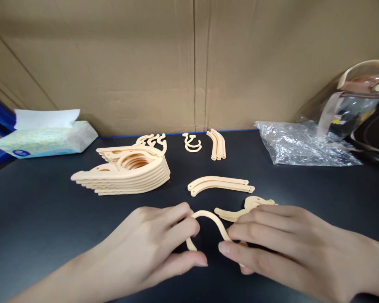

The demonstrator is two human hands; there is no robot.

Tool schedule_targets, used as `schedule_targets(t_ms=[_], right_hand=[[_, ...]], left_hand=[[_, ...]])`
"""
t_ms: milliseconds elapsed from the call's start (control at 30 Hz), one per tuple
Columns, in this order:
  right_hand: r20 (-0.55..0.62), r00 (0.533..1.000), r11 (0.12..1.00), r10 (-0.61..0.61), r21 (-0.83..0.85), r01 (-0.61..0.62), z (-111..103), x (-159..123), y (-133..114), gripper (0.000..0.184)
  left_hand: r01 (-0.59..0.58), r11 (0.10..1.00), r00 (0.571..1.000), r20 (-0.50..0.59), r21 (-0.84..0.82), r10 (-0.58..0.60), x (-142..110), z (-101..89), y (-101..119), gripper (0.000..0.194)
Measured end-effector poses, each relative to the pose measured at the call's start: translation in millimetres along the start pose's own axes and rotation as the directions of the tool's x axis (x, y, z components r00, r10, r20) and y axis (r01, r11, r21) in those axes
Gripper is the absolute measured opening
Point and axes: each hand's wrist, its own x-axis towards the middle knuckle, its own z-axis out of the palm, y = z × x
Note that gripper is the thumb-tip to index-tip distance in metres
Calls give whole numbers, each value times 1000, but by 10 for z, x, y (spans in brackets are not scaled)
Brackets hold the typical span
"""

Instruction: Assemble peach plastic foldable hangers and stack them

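My left hand (pixel 158 244) and my right hand (pixel 271 244) meet at the near middle of a black table (pixel 34 210). Both pinch a curved peach plastic arc piece (pixel 208 216), one at each end. Under my right fingers lies a flat peach hanger part with a round end (pixel 249 205). Just beyond it lie two long curved strips (pixel 221 185) side by side. A stack of several folded peach hangers (pixel 129 172) sits at the left centre.
A small hook piece (pixel 192 144) and a bundle of short curved strips (pixel 219 145) lie near the cardboard wall (pixel 189 63). A tissue pack (pixel 44 136) is at far left. A crumpled clear plastic bag (pixel 300 145) and a lidded bottle (pixel 360 101) are at right.
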Motion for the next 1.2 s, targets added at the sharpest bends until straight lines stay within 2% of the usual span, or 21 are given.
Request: schedule_targets(t_ms=[167, 467, 933, 1067, 1200], right_hand=[[3, 1000, 999, -2, -41, 2, 24, -28, 26, 27], [30, 999, 1000, 13, 12, -13, 103, -36, 76, 41], [-64, 997, 996, 49, 80, -44, 164, -24, 43, 39], [-110, 993, 999, 44, 31, -41, 172, -23, 33, 36], [-109, 992, 998, 57, -11, -58, 168, -27, 53, 31]], left_hand=[[-36, 999, 999, -3, 6, 36, 23, 9, 16, 26], [-71, 997, 997, -34, 33, 72, 0, 10, 81, 27], [-64, 998, 997, -41, 23, 65, 29, 22, 90, 28], [-69, 997, 997, -38, 32, 70, 50, 4, 89, 25], [-95, 994, 995, -21, 55, 97, 55, -21, 81, 26]])
